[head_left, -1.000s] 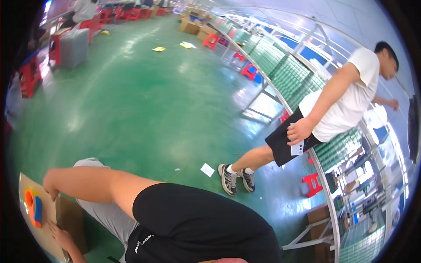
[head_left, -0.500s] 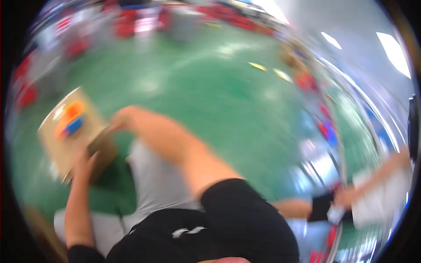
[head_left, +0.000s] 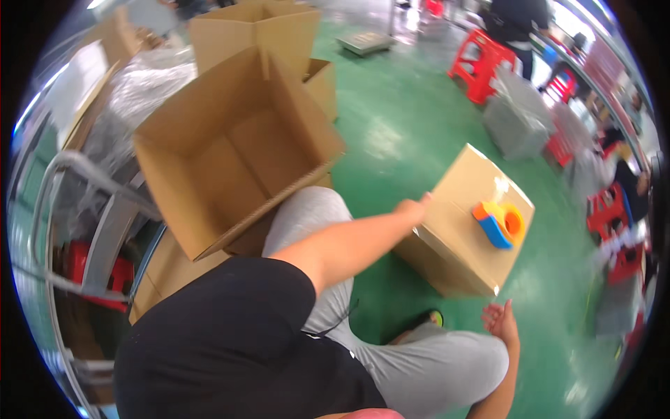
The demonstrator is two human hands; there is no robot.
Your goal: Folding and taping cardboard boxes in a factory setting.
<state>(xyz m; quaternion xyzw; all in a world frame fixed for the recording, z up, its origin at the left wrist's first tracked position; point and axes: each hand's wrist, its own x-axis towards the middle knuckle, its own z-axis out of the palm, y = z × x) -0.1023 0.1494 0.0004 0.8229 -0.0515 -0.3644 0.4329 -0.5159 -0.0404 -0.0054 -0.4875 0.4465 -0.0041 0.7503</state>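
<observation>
Half a second ago the taped carton [head_left: 447, 216] was on the left of the head view; now it sits on the right, as the whole view has swung round, and a big open carton [head_left: 244, 153] has come into sight. The right hand [head_left: 501, 321], which was up at the taped carton's edge, is now apart from it, just off its near lower corner. From here I can see that hand's fingers [head_left: 493, 313] spread loosely with nothing in them. The left hand [head_left: 413, 211] reaches across to the taped carton's left corner and seems to touch its edge; it is blurred there, and I can't tell how far its fingers are closed or whether they grip.

The taped carton is beyond the person's knees, green floor [head_left: 384, 146] around it, with shiny tape on its top. An orange-and-blue tool with a round ring, probably a tape dispenser [head_left: 494, 232], lies on that top, toward the right side, neither hand touching it. The open carton, tilted in view, stands by the person's left knee. Clear plastic wrap [head_left: 160, 77] is heaped left of it, near a bent metal rail [head_left: 70, 159]. Across the floor there's a red stool [head_left: 474, 66] and a grey bin [head_left: 516, 119].
</observation>
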